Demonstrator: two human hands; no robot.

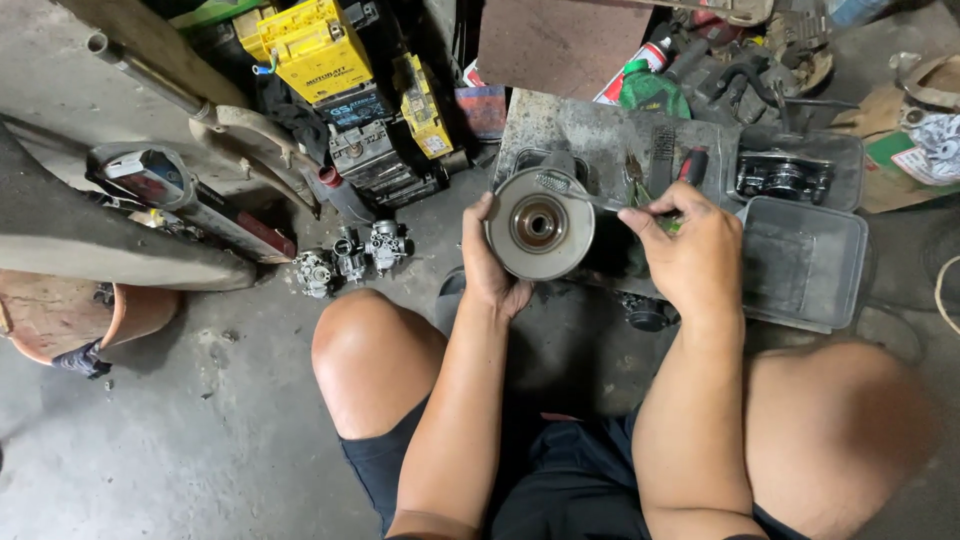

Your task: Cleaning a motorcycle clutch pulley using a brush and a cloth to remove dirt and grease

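The left hand [492, 268] grips a round metal disc [540, 224] by its rim, thumb at the disc's ten o'clock edge and palm wrapped under its seven o'clock side, so the disc stands face-up toward the camera just above the hand. The disc is pale grey with a darker hub and a hole in the middle. The right hand [688, 258] sits at three o'clock from the disc, close beside it but not touching it, with the fingers pinched shut around the handle of a small brush [580, 193]. The brush runs from that hand toward ten o'clock, and its bristle head lies on the disc's upper rim at about twelve o'clock. Both hands are held over a grimy concrete floor [220, 420], between the person's bare knees. Behind the disc, at twelve o'clock, lies a flat grey slab [590, 125] carrying a few tools. At two o'clock from the right hand stand two dark plastic trays [805, 260], the farther one holding a black metal part. At nine o'clock from the left hand, well apart, a cluster of small carburettor parts [352, 255] rests on the floor, and at eleven o'clock there are yellow batteries [315, 45] stacked against dark clutter.
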